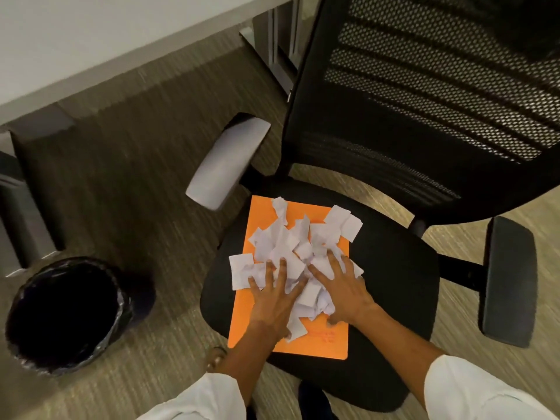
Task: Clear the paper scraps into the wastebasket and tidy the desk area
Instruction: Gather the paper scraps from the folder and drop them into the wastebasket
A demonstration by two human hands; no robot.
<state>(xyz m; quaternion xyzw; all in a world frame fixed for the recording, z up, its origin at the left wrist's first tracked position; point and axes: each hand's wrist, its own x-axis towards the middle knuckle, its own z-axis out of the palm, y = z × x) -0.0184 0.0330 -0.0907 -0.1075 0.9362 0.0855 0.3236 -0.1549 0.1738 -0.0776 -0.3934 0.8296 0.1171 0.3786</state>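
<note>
A heap of torn white paper scraps [291, 247] lies on an orange folder [321, 338] that rests on the black seat of an office chair [394, 286]. My left hand [272, 298] presses flat on the left side of the heap, fingers spread. My right hand [342, 286] lies on the right side of the heap, fingers spread, with scraps bunched between the two hands. Neither hand has closed around anything. A round wastebasket [118, 301] with a black liner stands on the carpet to the left of the chair, its inside dark.
The chair's mesh backrest [424, 95] rises at the upper right, with a grey armrest [227, 162] on the left and a black armrest [509, 280] on the right. A white desk [91, 40] spans the upper left, its grey legs near the wastebasket. Striped carpet covers the floor.
</note>
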